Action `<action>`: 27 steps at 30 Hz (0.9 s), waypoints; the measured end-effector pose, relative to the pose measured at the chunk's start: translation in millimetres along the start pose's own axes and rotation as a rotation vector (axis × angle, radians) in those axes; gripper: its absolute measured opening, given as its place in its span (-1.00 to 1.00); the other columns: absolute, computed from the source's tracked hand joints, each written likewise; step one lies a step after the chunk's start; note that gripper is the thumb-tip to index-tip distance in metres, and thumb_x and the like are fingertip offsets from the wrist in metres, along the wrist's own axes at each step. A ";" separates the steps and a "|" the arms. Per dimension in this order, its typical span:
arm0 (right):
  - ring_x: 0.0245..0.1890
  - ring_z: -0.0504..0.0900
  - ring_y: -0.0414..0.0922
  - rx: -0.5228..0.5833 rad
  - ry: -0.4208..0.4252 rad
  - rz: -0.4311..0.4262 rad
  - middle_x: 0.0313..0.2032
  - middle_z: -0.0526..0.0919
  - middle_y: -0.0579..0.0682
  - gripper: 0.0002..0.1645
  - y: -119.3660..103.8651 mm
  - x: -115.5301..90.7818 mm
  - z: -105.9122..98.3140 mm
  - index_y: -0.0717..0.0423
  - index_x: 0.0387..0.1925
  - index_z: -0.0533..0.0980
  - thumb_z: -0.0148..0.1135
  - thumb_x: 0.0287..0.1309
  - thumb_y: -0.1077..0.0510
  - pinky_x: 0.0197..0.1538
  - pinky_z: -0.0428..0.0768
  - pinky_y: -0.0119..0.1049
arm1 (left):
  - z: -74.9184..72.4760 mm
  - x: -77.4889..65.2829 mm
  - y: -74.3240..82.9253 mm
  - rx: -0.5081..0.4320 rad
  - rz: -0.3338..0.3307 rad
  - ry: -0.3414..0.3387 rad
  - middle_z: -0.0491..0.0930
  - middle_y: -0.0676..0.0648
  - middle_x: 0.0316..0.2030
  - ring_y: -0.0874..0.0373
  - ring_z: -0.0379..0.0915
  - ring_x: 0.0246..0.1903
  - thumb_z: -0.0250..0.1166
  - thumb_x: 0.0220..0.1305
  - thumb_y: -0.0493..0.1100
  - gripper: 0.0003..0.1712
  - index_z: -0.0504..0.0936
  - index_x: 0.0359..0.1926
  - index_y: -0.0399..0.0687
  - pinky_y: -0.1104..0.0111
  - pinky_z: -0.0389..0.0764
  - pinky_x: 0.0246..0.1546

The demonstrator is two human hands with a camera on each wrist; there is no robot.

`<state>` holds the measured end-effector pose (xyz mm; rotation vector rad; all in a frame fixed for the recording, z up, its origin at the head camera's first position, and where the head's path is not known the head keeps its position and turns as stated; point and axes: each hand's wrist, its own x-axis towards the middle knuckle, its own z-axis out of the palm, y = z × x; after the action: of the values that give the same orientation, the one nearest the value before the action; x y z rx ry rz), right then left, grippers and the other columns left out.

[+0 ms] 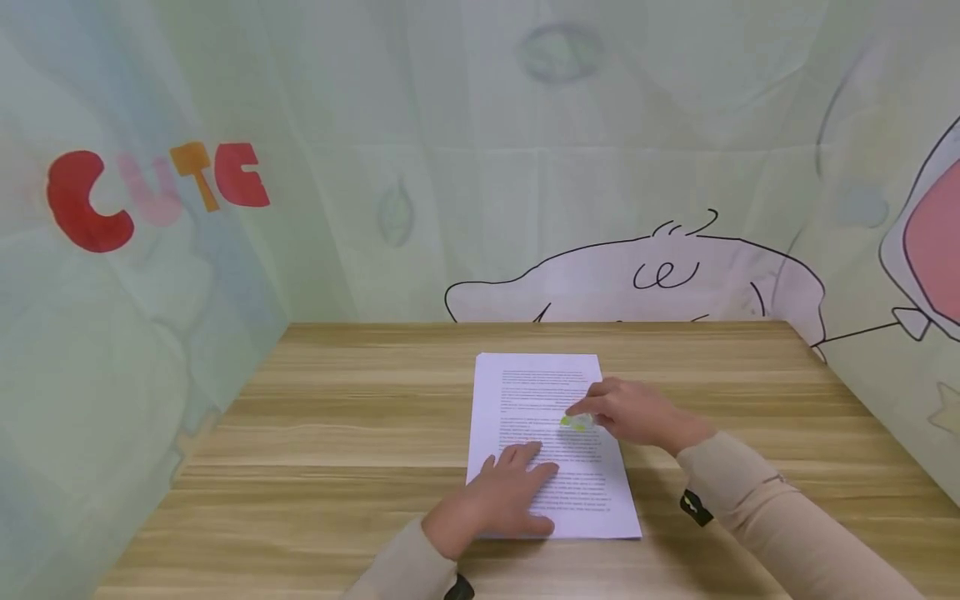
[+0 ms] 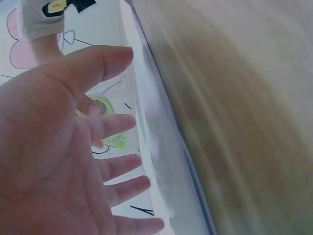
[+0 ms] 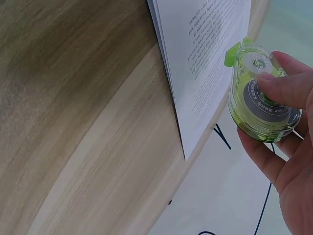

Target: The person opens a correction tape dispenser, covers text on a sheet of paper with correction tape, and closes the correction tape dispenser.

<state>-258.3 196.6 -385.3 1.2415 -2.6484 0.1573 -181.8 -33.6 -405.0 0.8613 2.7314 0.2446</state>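
A clear-and-green correction tape dispenser is gripped in my right hand, the thumb lying on its flat face in the right wrist view. In the head view the dispenser is over the right side of a stack of printed sheets, partly hidden by the fingers. My left hand, fingers spread, rests on the lower left part of the sheets. Its palm side and straight fingers show in the left wrist view, holding nothing.
The sheets lie on a wood-grain table. Behind it hangs a pale curtain with cartoon drawings and coloured letters. A black wrist strap shows below the right sleeve.
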 end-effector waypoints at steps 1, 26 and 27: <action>-0.33 0.60 -0.17 0.002 0.003 -0.007 -0.33 0.67 -0.08 -0.53 -0.6 0.0 0.2 -0.13 -0.15 0.64 0.18 -0.03 0.42 -0.33 0.56 -0.42 | 0.6 -1.1 0.2 0.008 0.011 0.004 0.11 -0.08 0.36 -0.03 0.03 0.33 0.24 0.03 0.23 -0.23 0.28 0.28 0.20 -0.06 0.23 0.23; -0.26 0.62 -0.15 -0.057 -0.089 -0.072 -0.30 0.67 -0.13 -0.59 -34.7 4.7 1.4 -0.21 -0.14 0.62 0.22 0.02 0.32 -0.26 0.60 -0.34 | 4.6 -22.0 7.5 0.075 -0.004 -0.025 0.14 -0.04 0.35 -0.02 0.08 0.31 0.20 0.18 0.11 -0.40 0.32 0.26 0.38 -0.08 0.36 0.13; -0.26 0.62 -0.16 -0.063 -0.089 -0.075 -0.30 0.66 -0.13 -0.59 -35.5 4.9 1.3 -0.21 -0.15 0.62 0.22 0.02 0.32 -0.26 0.60 -0.34 | 5.1 -21.7 7.6 0.083 -0.002 -0.019 0.15 -0.04 0.34 -0.02 0.09 0.30 0.20 0.18 0.11 -0.41 0.32 0.26 0.38 -0.08 0.37 0.12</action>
<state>-234.2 170.1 -385.2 1.3543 -2.6539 0.0065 -159.0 -39.7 -403.6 0.8773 2.7413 0.1223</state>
